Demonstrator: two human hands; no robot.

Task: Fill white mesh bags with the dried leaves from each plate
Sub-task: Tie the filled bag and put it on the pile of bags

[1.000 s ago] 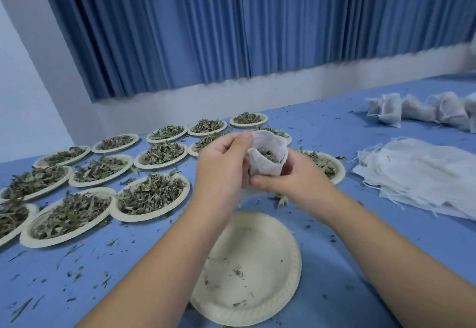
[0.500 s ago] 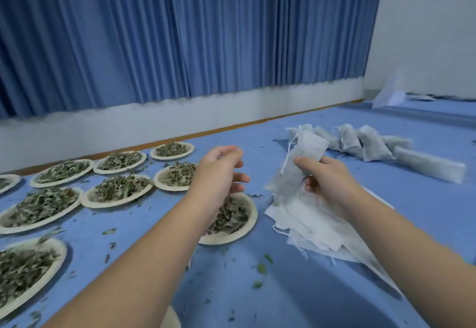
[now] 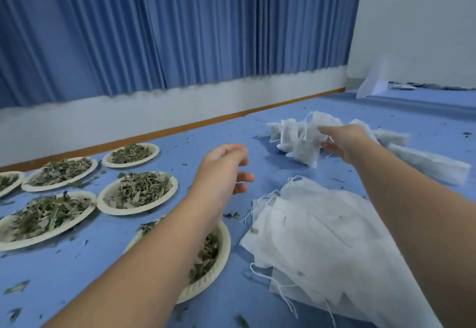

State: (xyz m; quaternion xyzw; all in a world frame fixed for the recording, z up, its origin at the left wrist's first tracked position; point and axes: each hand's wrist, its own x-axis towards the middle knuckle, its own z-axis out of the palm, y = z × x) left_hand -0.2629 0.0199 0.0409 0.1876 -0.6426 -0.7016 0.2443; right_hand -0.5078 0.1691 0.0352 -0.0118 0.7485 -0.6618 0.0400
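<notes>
Rightward, filled mesh bag (image 3: 306, 147) in fingers (image 3: 326, 146) of right hand (image 3: 346, 142).

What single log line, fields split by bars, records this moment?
right hand: holds filled bag at filled pile | left hand: empty, above table | next: likely empty bags

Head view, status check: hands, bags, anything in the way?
Left hand empty, hovering over the table. Right hand on filled bag at the pile; grip unclear. Empty bags close by; nothing blocking.
</notes>
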